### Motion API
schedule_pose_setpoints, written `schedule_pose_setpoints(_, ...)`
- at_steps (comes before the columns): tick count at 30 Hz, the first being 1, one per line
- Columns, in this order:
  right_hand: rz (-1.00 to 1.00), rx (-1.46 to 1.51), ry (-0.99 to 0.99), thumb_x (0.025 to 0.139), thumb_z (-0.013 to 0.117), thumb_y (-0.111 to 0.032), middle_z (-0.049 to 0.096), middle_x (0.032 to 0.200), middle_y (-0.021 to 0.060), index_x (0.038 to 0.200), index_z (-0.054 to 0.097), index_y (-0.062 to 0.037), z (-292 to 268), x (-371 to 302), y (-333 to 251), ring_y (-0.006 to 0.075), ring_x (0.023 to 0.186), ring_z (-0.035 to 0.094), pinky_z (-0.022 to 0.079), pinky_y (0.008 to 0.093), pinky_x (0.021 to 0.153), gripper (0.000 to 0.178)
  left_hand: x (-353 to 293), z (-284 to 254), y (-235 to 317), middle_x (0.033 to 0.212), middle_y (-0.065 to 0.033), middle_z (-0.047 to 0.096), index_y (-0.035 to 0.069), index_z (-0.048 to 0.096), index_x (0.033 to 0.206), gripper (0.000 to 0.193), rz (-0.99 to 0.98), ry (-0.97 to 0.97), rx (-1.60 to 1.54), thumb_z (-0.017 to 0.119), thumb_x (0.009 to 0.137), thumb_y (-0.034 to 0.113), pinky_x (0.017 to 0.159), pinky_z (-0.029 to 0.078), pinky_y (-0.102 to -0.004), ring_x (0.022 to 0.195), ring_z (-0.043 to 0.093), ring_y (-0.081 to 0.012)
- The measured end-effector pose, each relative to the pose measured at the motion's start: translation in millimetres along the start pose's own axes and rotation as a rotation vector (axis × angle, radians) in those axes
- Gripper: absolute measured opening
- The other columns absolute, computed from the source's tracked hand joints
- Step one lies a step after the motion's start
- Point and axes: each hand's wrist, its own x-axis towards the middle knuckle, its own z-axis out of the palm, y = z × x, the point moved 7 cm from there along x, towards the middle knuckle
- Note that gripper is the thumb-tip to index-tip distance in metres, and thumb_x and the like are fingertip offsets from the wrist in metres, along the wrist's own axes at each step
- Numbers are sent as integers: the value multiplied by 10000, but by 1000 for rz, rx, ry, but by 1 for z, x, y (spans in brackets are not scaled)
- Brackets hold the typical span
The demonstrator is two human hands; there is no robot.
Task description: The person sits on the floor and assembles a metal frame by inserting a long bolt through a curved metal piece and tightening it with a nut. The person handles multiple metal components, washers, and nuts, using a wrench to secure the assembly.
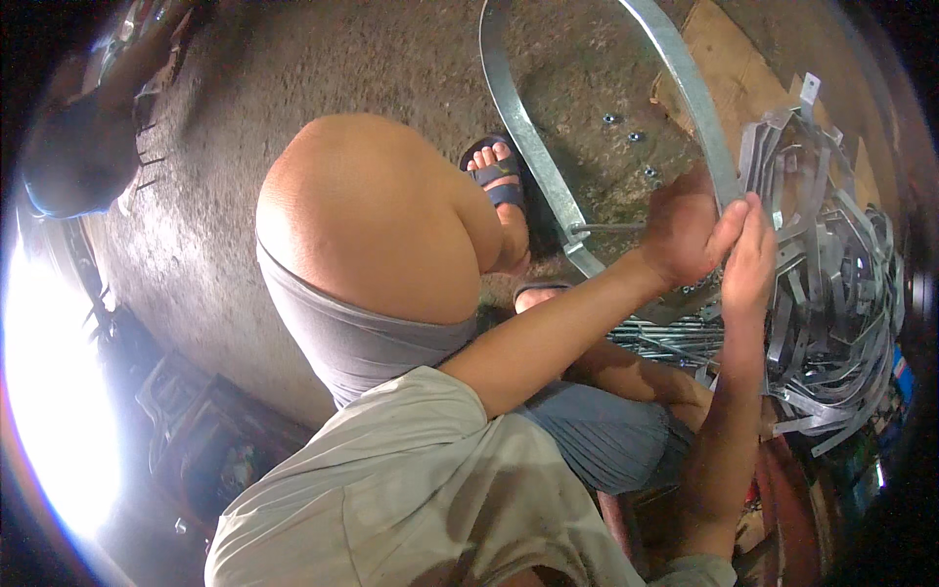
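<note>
A bent galvanized metal strap (pixel 523 127) forms a large U-shaped loop in front of me. A thin bolt (pixel 608 228) runs from the strap's near left end toward my left hand (pixel 682 230). That hand is closed around the bolt's other end beside the strap's right leg; its fingers are partly in shadow. My right hand (pixel 747 259) comes up from the lower right, its fingers pressed together at the end of the right leg, against my left hand. What lies between the fingertips is mostly hidden.
A tangled heap of bent metal straps (pixel 831 284) lies at the right. Several metal rods (pixel 665 340) lie below my hands. Loose nuts (pixel 635 137) dot the concrete floor (pixel 391 59) near a cardboard sheet (pixel 734 64). My sandalled foot (pixel 497 174) is left of the strap.
</note>
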Motion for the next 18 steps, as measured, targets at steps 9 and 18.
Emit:
schedule_pose_setpoints(9, 398, 206, -143, 1021, 455, -343, 624, 1180, 233, 1233, 589, 61, 20, 6, 68, 356, 1120, 582, 415, 394, 989, 475, -51, -3, -57, 1302, -228, 470, 18, 414, 1364, 596, -2, 54, 341, 549, 902, 370, 1041, 280, -547, 1217, 409, -425)
schedule_pose_setpoints(18, 744, 651, -258, 993, 507, -430, 578, 1159, 102, 1151, 630, 7, 54, 28, 149, 201, 1040, 547, 444, 352, 879, 481, -148, -60, -180, 1299, -242, 476, 33, 452, 1285, 464, -683, 538, 547, 560, 895, 260, 995, 375, -507, 1189, 478, -400)
